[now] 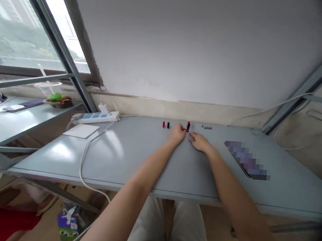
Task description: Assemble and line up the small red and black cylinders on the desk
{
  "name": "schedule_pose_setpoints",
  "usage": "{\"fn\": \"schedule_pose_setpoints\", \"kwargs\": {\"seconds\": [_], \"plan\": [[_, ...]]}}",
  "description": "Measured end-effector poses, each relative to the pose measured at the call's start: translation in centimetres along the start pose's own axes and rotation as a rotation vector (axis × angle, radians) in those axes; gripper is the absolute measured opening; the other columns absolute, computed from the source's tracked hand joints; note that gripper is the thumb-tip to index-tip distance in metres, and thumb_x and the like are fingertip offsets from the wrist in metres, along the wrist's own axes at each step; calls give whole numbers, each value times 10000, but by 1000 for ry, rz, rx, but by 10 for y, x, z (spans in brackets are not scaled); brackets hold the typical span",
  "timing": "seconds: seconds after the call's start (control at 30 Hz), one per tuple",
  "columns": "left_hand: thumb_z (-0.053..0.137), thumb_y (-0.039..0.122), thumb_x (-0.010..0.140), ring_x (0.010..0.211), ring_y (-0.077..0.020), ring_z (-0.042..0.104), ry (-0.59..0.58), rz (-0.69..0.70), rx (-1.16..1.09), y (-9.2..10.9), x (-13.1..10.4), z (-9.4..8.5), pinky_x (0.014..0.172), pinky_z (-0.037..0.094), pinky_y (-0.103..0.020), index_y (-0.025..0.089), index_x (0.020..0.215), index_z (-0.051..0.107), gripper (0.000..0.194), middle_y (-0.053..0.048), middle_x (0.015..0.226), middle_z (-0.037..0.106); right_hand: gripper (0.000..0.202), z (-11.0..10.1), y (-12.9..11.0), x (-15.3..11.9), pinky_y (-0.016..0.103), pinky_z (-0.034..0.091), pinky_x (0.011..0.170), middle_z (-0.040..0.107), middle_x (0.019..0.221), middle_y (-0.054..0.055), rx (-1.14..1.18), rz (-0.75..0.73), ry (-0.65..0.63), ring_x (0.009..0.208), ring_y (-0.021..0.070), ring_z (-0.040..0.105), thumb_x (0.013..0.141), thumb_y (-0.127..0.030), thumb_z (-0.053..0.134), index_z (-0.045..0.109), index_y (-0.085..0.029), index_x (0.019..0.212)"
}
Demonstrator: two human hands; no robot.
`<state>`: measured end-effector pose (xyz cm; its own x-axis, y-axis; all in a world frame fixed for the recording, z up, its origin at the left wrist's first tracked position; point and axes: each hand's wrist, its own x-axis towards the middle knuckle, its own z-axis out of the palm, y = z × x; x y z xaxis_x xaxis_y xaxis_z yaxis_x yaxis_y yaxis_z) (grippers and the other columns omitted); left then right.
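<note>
My left hand (178, 134) is closed at the back of the grey desk, its fingertips pinching a small red piece (187, 130). Just to the right, my right hand (199, 142) lies low over the desk with its fingers apart, near that piece and holding nothing I can see. Beyond the fingertips stand a black cylinder (188, 126) and a red one (188, 123), close together; whether they touch is unclear. Left of my left hand, another red cylinder (163, 124) and a black cylinder (168, 125) stand upright side by side. Several tiny dark grey parts (208, 128) sit in a row farther right.
A phone-like slab with a pixelated face (245, 161) lies right of my right arm. At the back left are a power strip (97, 117) and a white flat square (81, 131). A white cable (84, 155) runs over the desk's front edge. A wall closes off the back.
</note>
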<state>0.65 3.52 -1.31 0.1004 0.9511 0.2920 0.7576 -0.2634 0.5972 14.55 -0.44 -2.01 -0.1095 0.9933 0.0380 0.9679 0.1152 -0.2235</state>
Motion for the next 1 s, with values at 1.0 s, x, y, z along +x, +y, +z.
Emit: {"fn": "schedule_pose_setpoints", "kwargs": {"seconds": [1.0], "plan": [[601,181,709,630,-115,531,101,24,-388,-43,-27,-29,661,436,-258,131,759,622,74,-34,684,607,373,1,-18,-3,420,354,924,515,1239,132,89,5,163,1147,284,439,839,-371,447,545,-193,1151]]}}
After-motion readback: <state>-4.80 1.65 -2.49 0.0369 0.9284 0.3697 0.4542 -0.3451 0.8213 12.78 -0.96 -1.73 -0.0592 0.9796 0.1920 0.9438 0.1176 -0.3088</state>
